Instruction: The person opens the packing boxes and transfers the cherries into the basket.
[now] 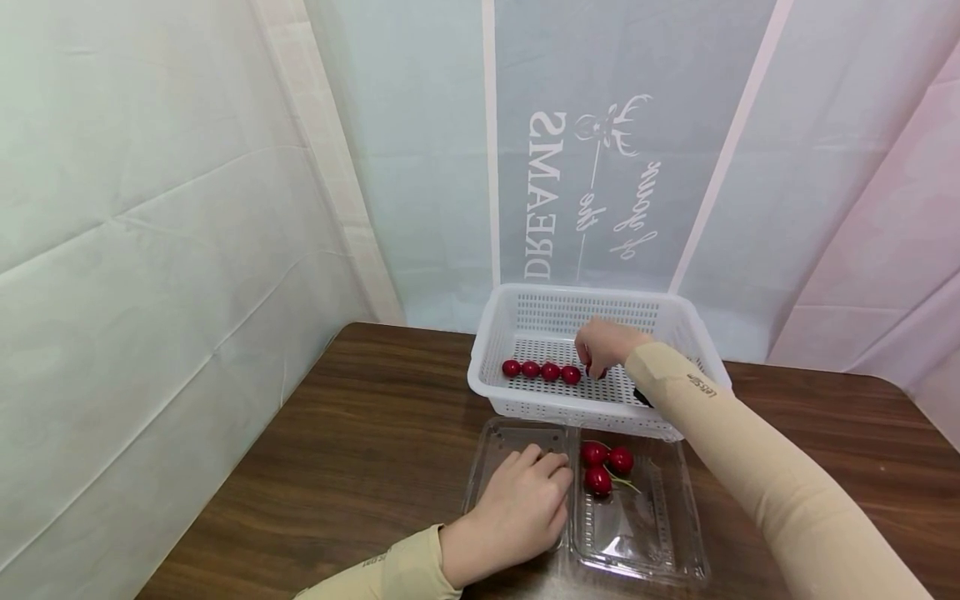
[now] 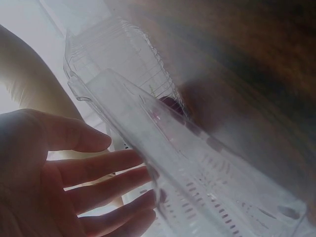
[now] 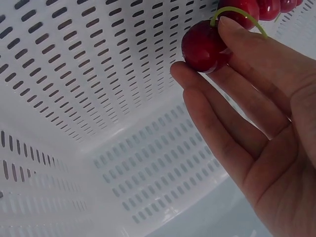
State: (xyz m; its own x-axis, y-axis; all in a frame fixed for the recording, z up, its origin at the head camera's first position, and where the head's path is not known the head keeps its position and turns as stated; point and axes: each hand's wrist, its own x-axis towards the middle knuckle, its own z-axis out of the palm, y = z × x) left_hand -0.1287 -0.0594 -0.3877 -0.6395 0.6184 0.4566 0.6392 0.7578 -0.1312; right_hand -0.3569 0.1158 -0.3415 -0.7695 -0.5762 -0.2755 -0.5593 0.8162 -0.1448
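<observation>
**Cherry held at the end of a row in the white basket; clamshell steadied by the other hand**

Right hand (image 1: 603,343): reaches into the white perforated basket (image 1: 487,367) at the far side of the wooden table (image 1: 337,433). The right wrist view shows a red cherry (image 3: 203,47) pinched between the fingertips (image 3: 232,24) and thumb, its green stem arching over them. The cherry sits low against the slotted floor, just beside further cherries (image 3: 256,7) at the frame's top edge. The fingertip grip appears chosen so the fruit can be set precisely in line without crushing it.

Basket contents: four cherries (image 1: 540,369) lie in a straight row on the floor, touching or nearly so; the held cherry is at the row's right end.

Left hand (image 1: 525,500): rests palm down on the open lid half of a clear plastic clamshell (image 1: 645,533), fingers relaxed and slightly spread, gripping nothing. The left wrist view confirms loosely extended fingers (image 2: 98,168) against the transparent plastic (image 2: 163,148). The flat press likely keeps the light container from shifting.

Clamshell contents: three cherries (image 1: 603,467) cluster in the tray half, touching one another, close to the basket's near wall.
</observation>
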